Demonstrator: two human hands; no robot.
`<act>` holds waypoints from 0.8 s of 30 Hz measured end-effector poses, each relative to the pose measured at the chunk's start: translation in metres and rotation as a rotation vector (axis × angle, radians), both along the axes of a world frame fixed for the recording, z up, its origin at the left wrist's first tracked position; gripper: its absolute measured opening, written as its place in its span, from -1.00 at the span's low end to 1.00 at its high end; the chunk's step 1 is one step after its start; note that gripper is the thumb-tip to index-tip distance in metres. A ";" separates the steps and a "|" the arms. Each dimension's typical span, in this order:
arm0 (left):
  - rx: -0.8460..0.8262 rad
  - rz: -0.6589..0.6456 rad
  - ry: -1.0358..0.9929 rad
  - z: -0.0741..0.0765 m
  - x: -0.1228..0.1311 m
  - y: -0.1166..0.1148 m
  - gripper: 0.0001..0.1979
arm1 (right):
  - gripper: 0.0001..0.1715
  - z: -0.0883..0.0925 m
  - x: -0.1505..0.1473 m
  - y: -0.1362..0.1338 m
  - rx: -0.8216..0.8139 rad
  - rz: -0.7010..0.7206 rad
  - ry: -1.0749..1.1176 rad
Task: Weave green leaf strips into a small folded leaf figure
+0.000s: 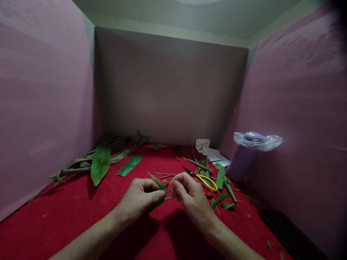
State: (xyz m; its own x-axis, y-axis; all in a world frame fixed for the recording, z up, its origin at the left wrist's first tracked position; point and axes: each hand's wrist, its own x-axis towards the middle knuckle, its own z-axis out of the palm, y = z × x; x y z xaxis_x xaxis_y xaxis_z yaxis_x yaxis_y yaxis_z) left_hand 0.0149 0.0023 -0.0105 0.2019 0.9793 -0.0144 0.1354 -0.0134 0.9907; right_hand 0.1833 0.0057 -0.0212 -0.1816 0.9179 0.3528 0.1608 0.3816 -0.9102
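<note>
My left hand [141, 198] is closed around a small folded green leaf [163, 187], thumb pressed on its near side. A pointed, yellowish tip sticks up from the leaf beside the fingers. Just to the right, my right hand [191, 193] has thumb and forefinger pinched at a thin end of the same leaf, which curls across the gap between the hands. Both hands are raised above a red cloth [81, 213]. Beyond my right hand lie scissors [198, 176] with one yellow and one red handle, their dark blades pointing away to the left.
Cut leaf strips [220, 178] lie scattered around the scissors. Whole leaves [101, 164] and dried ones are heaped at the back left, near a cut leaf piece [130, 165]. A purple bottle [242, 162] topped with clear plastic, white papers [216, 156] and a black flat object [287, 229] are at right.
</note>
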 end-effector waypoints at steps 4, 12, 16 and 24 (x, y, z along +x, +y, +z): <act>-0.049 -0.016 -0.066 -0.001 0.000 0.002 -0.79 | -0.81 0.002 0.004 -0.006 0.533 -0.157 -0.434; -0.063 -0.079 -0.065 -0.003 -0.001 0.003 -0.78 | -0.52 0.004 0.012 -0.002 1.031 -0.313 -0.620; -0.065 -0.093 -0.072 -0.002 -0.001 0.003 -0.79 | -0.62 0.008 0.014 -0.002 1.107 -0.379 -0.727; -0.089 -0.137 -0.106 -0.004 -0.002 0.000 -0.81 | -0.67 0.006 0.014 -0.002 1.062 -0.341 -0.728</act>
